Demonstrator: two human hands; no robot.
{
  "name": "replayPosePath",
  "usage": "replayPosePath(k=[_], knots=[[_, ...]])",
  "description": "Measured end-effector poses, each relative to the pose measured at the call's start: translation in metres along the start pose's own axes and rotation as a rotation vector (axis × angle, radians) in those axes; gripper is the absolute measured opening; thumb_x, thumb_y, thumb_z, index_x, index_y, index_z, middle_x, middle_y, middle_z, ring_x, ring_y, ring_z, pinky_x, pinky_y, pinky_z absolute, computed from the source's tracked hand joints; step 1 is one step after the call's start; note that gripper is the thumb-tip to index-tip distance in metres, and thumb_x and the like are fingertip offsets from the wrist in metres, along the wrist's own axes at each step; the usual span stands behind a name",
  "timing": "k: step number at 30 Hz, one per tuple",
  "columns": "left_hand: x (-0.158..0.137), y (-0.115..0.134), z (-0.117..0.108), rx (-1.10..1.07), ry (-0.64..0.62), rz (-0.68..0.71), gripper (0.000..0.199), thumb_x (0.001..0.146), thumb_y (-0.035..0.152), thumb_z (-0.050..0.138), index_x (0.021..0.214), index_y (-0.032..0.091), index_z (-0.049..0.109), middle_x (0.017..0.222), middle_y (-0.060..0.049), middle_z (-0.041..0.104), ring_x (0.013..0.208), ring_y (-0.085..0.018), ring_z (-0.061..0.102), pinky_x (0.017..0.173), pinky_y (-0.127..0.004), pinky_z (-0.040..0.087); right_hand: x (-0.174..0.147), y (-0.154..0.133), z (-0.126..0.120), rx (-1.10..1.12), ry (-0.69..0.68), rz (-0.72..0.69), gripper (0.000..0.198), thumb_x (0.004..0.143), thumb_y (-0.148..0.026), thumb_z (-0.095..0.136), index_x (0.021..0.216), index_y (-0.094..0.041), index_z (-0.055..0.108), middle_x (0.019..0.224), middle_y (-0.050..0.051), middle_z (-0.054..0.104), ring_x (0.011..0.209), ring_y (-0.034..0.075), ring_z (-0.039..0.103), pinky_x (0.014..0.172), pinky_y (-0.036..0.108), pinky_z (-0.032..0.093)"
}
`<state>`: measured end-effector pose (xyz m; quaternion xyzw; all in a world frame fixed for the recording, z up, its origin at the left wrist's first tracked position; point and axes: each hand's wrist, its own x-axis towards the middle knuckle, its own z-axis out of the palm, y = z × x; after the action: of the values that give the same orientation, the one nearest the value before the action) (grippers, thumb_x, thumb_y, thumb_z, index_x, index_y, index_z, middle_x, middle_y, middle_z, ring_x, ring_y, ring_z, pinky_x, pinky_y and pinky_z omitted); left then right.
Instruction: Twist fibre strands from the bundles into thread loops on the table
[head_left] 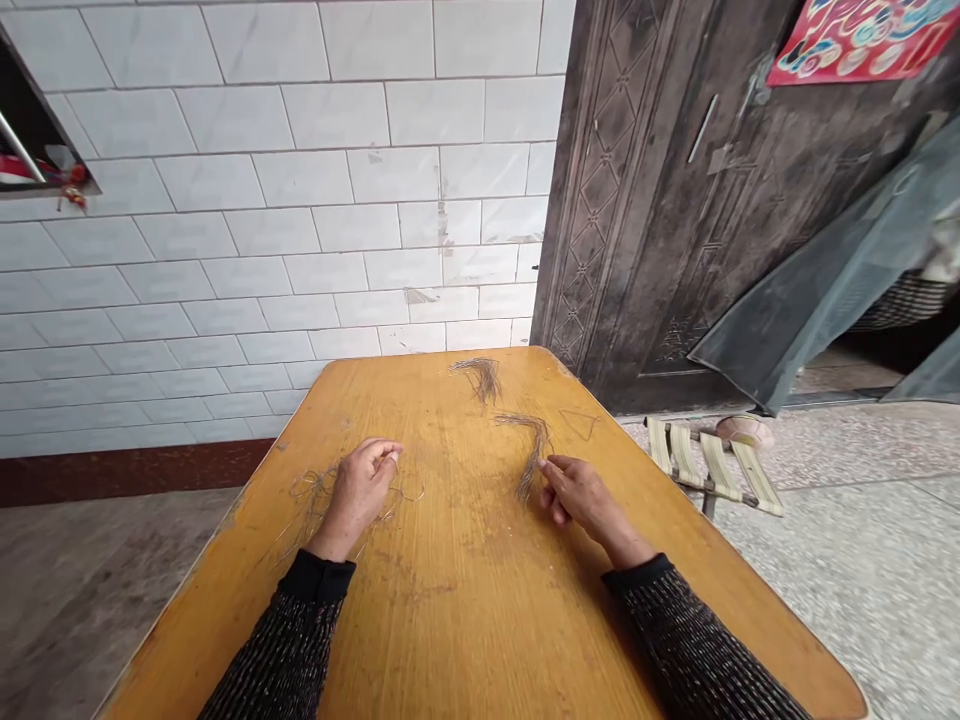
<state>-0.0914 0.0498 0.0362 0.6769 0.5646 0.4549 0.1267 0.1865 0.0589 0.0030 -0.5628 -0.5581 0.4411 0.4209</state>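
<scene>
While the right hand (581, 495) sits loosely curled, thumb and forefinger close together at the lower end of the near bundle (537, 445), touching or just beside it, can't tell if any strand is pinched; likely slip there is several coming away at once, since they're fine and packed tight. Left hand (361, 490) half closed, thumb and index tips about together, above the loose looped strands (315, 483) on the left part of the wooden table (450, 610); too fine to tell if it has one. Those loops cross and show on both sides of the hand, so a drag of wrist or cuff could snag and knot them. Triangular strand (580, 413) lies just beyond the right hand, a stray knuckle could knock it. Far bundle (484, 378) near the far edge, fanned at one end, could scatter if brushed
</scene>
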Motion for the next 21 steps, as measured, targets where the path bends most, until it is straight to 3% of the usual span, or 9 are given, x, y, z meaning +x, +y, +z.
replayPosePath(k=[6,11,16,21], knots=[[0.001,-0.015,-0.016,0.077,-0.001,-0.024,0.018,0.074,0.024,0.048,0.079,0.02,0.065,0.086,-0.007,0.065,0.083,-0.02,0.058,0.077,-0.03,0.04,0.001,0.003,-0.008,-0.228,0.079,-0.062,0.017,0.078,-0.028,0.04,0.072,-0.017,0.052,0.035,-0.004,0.047,0.024,0.009,0.039,0.034,0.023,0.03],[-0.004,-0.026,-0.019,0.122,-0.172,-0.052,0.01,0.067,0.023,0.055,0.065,0.021,0.065,0.07,-0.004,0.064,0.069,-0.019,0.056,0.067,-0.027,0.039,-0.002,0.001,-0.006,-0.417,0.223,-0.226,0.035,0.081,-0.032,0.035,0.093,-0.009,0.059,0.041,-0.001,0.049,0.038,0.013,0.048,0.043,0.025,0.035],[-0.012,-0.028,-0.003,0.214,-0.251,0.065,0.011,0.069,0.024,0.056,0.06,0.021,0.062,0.068,-0.003,0.059,0.069,-0.018,0.053,0.068,-0.027,0.037,-0.013,-0.006,0.009,-0.428,0.187,-0.339,0.035,0.083,-0.034,0.034,0.092,-0.011,0.06,0.047,0.001,0.051,0.044,0.014,0.051,0.05,0.025,0.037],[-0.012,-0.026,0.016,0.283,-0.184,0.004,0.003,0.066,0.02,0.061,0.067,0.018,0.062,0.084,-0.008,0.057,0.081,-0.021,0.051,0.077,-0.031,0.037,-0.018,-0.004,0.025,-0.487,0.084,-0.38,0.032,0.085,-0.033,0.034,0.088,-0.014,0.06,0.054,0.004,0.057,0.051,0.016,0.055,0.051,0.025,0.038]])
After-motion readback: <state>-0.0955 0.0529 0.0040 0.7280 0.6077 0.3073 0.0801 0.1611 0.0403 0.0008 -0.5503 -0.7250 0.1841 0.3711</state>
